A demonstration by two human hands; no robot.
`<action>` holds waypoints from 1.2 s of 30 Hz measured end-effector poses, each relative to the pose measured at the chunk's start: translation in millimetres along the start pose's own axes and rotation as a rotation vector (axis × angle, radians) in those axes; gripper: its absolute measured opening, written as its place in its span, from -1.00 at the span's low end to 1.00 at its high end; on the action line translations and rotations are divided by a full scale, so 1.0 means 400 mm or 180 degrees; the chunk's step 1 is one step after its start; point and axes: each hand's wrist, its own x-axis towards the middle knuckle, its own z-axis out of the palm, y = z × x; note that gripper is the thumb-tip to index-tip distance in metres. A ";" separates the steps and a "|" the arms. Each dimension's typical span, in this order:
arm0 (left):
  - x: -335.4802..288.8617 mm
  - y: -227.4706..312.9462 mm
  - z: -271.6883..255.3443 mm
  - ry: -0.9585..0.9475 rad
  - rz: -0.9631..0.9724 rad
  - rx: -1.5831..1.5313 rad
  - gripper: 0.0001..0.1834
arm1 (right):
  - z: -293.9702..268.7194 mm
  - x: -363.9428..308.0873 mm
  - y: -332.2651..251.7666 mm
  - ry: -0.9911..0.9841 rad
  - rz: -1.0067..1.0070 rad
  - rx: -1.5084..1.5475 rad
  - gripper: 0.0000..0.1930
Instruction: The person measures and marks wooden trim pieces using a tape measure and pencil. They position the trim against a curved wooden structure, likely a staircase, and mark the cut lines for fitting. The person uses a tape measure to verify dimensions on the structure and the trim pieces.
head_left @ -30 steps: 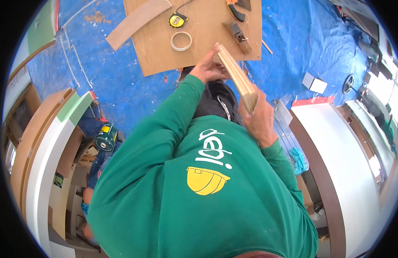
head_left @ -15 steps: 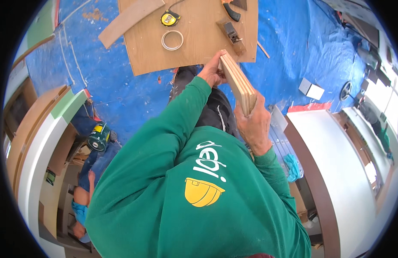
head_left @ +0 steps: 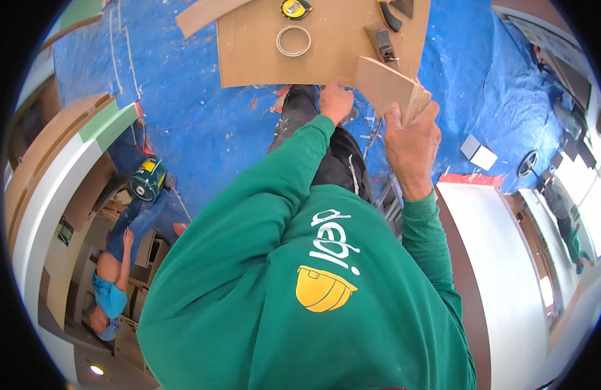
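My right hand (head_left: 414,146) grips a stack of thin wooden boards (head_left: 386,86) at its near end, with the thumb on the broad face and the fingers round the far side. The stack is tilted up over the near right part of a wooden work board (head_left: 261,71). My left hand (head_left: 337,104) is off the stack, back upward, at the near edge of the work board; its fingers are turned away and mostly hidden. Just beyond the stack lies a hand plane (head_left: 381,44), partly covered by it.
On the work board are a yellow tape measure (head_left: 294,8), a tape roll (head_left: 293,41) and an orange-and-black handled saw (head_left: 391,18). A loose plank (head_left: 206,14) overlaps its left corner. Blue sheeting (head_left: 183,84) covers the floor. Another person (head_left: 110,289) is at lower left.
My left hand has let go of the board stack and moved to the work board's near edge. My right hand has carried the stack right and forward, turning its broad face toward me.
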 end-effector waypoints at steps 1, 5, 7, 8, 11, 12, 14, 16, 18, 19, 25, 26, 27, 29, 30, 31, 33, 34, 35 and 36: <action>-0.013 0.015 -0.031 -0.0047 0.0581 0.0170 0.02 | 0.002 0.002 0.000 -0.0001 0.0031 0.0038 -0.55; -0.029 0.058 -0.121 0.0459 0.2941 0.0888 0.30 | -0.009 0.005 0.005 -0.0072 -0.0076 0.0094 -0.54; 0.106 0.044 -0.135 0.0456 0.3693 0.1246 0.32 | -0.009 0.019 0.005 -0.0058 -0.0189 0.0061 -0.54; 0.139 0.048 -0.139 0.0363 0.3786 0.1326 0.34 | -0.009 0.020 0.003 -0.0030 -0.0155 0.0031 -0.54; 0.173 0.083 -0.142 0.0160 0.3962 0.1276 0.34 | -0.013 0.007 -0.002 -0.0080 0.0094 0.0080 -0.55; 0.178 0.073 -0.131 0.0173 0.4030 0.1020 0.33 | -0.011 0.004 -0.003 -0.0073 0.0189 0.0127 -0.55; 0.209 0.057 -0.089 0.0225 0.4253 0.0393 0.31 | -0.007 -0.004 0.012 -0.0157 0.0014 0.0129 -0.55; 0.216 0.053 -0.099 0.0189 0.4238 0.0557 0.22 | -0.010 0.015 0.023 -0.0131 -0.0161 0.0213 -0.52; 0.243 0.020 -0.072 0.0346 0.3861 0.0837 0.16 | -0.017 0.028 0.025 -0.0184 -0.0201 0.0163 -0.48; 0.251 0.047 -0.074 0.0363 0.3998 0.0905 0.14 | -0.023 0.025 0.019 -0.0222 -0.0161 0.0234 -0.47; 0.198 0.072 -0.112 0.0272 0.4093 0.1052 0.09 | -0.083 0.029 0.052 -0.0919 -0.0313 0.0562 0.20; 0.201 0.072 -0.113 0.0277 0.4068 0.1085 0.10 | -0.090 0.032 0.079 -0.0906 -0.0566 0.0646 0.31; 0.206 0.073 -0.114 0.0281 0.4042 0.1118 0.10 | -0.100 0.039 0.101 -0.0888 -0.0817 0.0729 0.41; 0.194 0.084 -0.119 0.0240 0.3974 0.1195 0.11 | -0.132 0.073 0.144 -0.0835 -0.1567 0.0362 0.48; 0.190 0.089 -0.126 0.0254 0.3982 0.1255 0.11 | -0.135 0.091 0.158 -0.0784 -0.1935 0.0161 0.52; 0.194 0.095 -0.121 0.0267 0.4018 0.1304 0.10 | -0.135 0.102 0.166 -0.0755 -0.2067 0.0259 0.47; 0.206 0.091 -0.116 0.0282 0.4112 0.1310 0.10 | -0.143 0.136 0.170 -0.0795 -0.2385 0.0260 0.43; 0.227 0.084 -0.111 0.0292 0.4173 0.1271 0.10 | -0.143 0.149 0.171 -0.0872 -0.2552 0.0167 0.43; 0.231 0.081 -0.105 0.0272 0.4243 0.1223 0.10 | -0.131 0.155 0.179 -0.0801 -0.2589 0.0246 0.36; 0.226 0.069 -0.104 0.0233 0.4238 0.1272 0.10 | -0.119 0.153 0.187 -0.0770 -0.2611 0.0363 0.28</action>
